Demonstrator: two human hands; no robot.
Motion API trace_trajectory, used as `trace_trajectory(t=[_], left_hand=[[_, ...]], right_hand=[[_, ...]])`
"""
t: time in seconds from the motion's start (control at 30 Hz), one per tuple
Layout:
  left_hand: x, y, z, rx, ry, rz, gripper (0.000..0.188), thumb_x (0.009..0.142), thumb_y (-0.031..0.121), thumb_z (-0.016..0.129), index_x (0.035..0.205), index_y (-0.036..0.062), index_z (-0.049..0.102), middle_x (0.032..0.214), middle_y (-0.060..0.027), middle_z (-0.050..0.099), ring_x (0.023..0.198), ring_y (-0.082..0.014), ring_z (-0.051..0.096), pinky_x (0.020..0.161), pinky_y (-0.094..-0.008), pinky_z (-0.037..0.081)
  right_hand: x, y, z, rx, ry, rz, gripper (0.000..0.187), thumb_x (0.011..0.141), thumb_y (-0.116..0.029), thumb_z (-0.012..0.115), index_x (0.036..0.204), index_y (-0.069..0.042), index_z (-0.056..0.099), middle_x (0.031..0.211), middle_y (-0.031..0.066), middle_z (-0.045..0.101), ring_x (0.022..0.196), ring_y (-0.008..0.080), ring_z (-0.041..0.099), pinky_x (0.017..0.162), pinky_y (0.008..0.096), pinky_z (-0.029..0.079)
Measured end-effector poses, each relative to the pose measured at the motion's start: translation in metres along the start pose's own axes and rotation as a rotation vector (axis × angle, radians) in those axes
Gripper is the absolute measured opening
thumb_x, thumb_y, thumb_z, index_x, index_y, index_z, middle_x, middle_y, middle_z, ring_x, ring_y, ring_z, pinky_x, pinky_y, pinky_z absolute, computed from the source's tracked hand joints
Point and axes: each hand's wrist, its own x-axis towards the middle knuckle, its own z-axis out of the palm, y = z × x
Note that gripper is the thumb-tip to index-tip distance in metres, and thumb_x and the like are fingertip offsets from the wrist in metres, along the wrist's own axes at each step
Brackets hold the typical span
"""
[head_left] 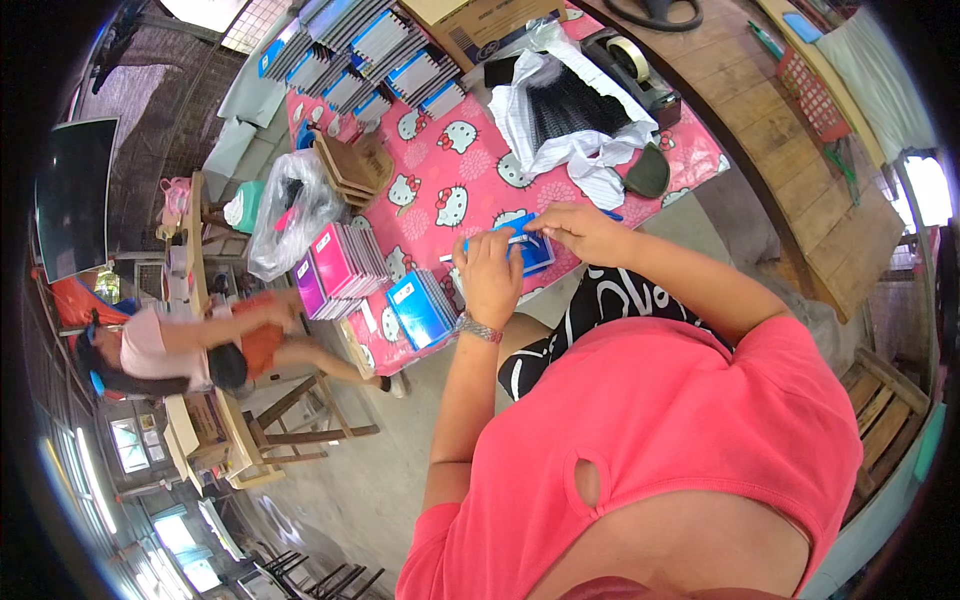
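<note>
A blue-covered notebook [540,256] lies at the near edge of the table, between my two hands. My left hand [490,268] is closed on its left side, fingers bent over the cover. From the right, my right hand [584,232] reaches in with its fingers bent and pressed at the notebook's upper edge. A small white strip shows on the cover between my fingertips; what exactly it is stays partly hidden. Left of my left hand sit a stack of blue notebooks [421,311] and a stack of pink and purple notebooks [345,266].
Several notebook stacks [385,50] and a cardboard box [485,25] occupy the pink patterned tablecloth's [425,150] far side. Black mesh material in white wrapping [570,100], a tape dispenser [640,75] and a dark green pouch [648,172] lie right. Another person [180,345] is at left.
</note>
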Motion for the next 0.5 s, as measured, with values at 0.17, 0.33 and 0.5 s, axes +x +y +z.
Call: trace_trajectory(t=[0.17, 0.33, 0.5], left_hand=[[0.01, -0.01, -0.012, 0.048, 0.021, 0.022, 0.02, 0.085, 0.011, 0.061, 0.104, 0.0059, 0.059, 0.098, -0.0091, 0.062, 0.099, -0.0277, 0.056, 0.101, -0.0471, 0.031], [0.007, -0.009, -0.009, 0.016, 0.002, -0.002, 0.02, 0.086, 0.013, 0.06, 0.105, 0.0068, 0.059, 0.097, -0.0091, 0.063, 0.1, -0.0272, 0.056, 0.102, -0.0481, 0.03], [0.006, -0.002, -0.008, 0.026, -0.005, -0.001, 0.02, 0.085, 0.011, 0.061, 0.105, 0.0071, 0.059, 0.097, -0.0088, 0.063, 0.099, -0.0272, 0.057, 0.102, -0.0483, 0.029]], right_hand=[[0.021, 0.003, 0.004, -0.214, 0.041, -0.092, 0.022, 0.087, -0.012, 0.063, 0.107, -0.006, 0.067, 0.1, 0.0134, 0.067, 0.093, 0.0325, 0.062, 0.084, 0.039, 0.049], [0.018, 0.005, -0.002, -0.239, 0.113, -0.252, 0.02, 0.085, -0.01, 0.064, 0.105, -0.006, 0.067, 0.096, 0.0108, 0.066, 0.087, 0.0307, 0.062, 0.079, 0.0393, 0.049], [0.013, 0.005, 0.001, 0.256, -0.065, 0.235, 0.017, 0.084, -0.006, 0.063, 0.101, -0.005, 0.065, 0.095, 0.0107, 0.063, 0.087, 0.0301, 0.061, 0.077, 0.0397, 0.049]])
